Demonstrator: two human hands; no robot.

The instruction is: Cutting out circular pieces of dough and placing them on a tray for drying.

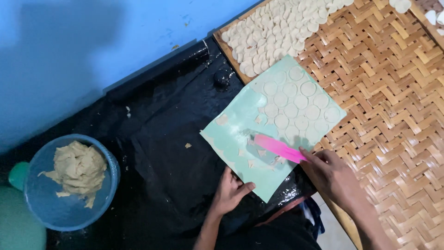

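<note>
A pale green mat [240, 120] lies partly on black plastic and partly on a woven bamboo tray. Several round dough discs [296, 104] sit on its far half; small dough scraps [252, 162] dot its near half. My right hand [330, 176] grips a pink scraper [277, 147], its blade resting on the mat among the scraps. My left hand [230, 190] presses the mat's near edge, thumb on top of it.
The woven bamboo tray [393, 106] fills the right side, with several dough discs [273, 30] piled at its far end. A blue bowl [48, 210] of dough scraps [78, 170] stands at lower left on black plastic sheeting [162, 153]. A blue wall [69, 41] runs behind.
</note>
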